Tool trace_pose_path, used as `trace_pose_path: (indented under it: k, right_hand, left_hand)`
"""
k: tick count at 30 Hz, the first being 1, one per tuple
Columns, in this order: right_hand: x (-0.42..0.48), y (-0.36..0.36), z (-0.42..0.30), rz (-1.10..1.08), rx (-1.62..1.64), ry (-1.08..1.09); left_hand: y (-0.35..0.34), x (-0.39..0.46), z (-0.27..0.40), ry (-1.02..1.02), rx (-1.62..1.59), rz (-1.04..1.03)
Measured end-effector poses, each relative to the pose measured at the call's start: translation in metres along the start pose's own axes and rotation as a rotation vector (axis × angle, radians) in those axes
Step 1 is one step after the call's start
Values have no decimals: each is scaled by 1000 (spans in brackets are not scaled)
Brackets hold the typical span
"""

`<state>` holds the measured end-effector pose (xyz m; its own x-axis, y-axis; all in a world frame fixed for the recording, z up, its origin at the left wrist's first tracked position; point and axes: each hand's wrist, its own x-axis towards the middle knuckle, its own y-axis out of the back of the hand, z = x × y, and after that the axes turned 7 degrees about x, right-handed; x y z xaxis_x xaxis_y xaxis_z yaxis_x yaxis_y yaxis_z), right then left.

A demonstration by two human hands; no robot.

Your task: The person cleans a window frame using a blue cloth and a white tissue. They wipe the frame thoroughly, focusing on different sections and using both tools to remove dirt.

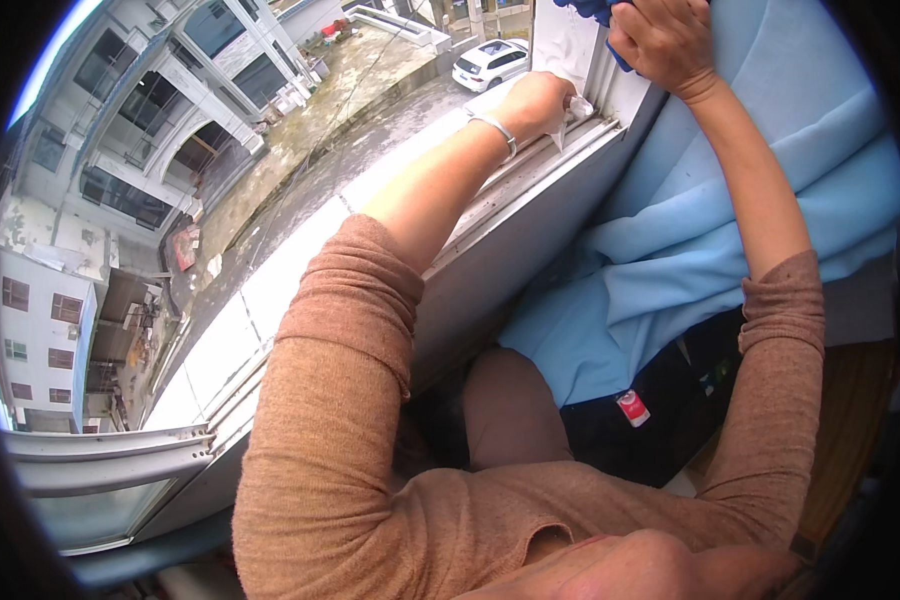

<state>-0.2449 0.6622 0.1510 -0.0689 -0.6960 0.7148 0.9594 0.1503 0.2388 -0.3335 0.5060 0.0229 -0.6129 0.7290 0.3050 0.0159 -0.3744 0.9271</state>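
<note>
My left hand, with a silver bracelet at the wrist, grips a crumpled white tissue or wipe. It is at the far corner of the window track, beside the white frame. Part of the tissue hangs over the track's ridges, which carry dark dirt. Up at the right, my right hand is closed on a dark blue cloth near the upright window frame. Most of that cloth is cut off by the picture's top edge.
A light blue curtain hangs at the right and spreads towards my leg. A sliding window sash stands at the lower left. Outside, beyond the opening, are a white car and houses far below.
</note>
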Motion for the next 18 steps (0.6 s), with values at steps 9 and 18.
trace_pose_path:
  k: [9, 18]
  right_hand:
    - [-4, 0, 1, 4, -6, 15]
    - [-8, -1, 2, -5, 0, 40]
  left_hand:
    - [11, -9, 10, -260, 156, -44]
    - [37, -43, -4, -310, 234, -219]
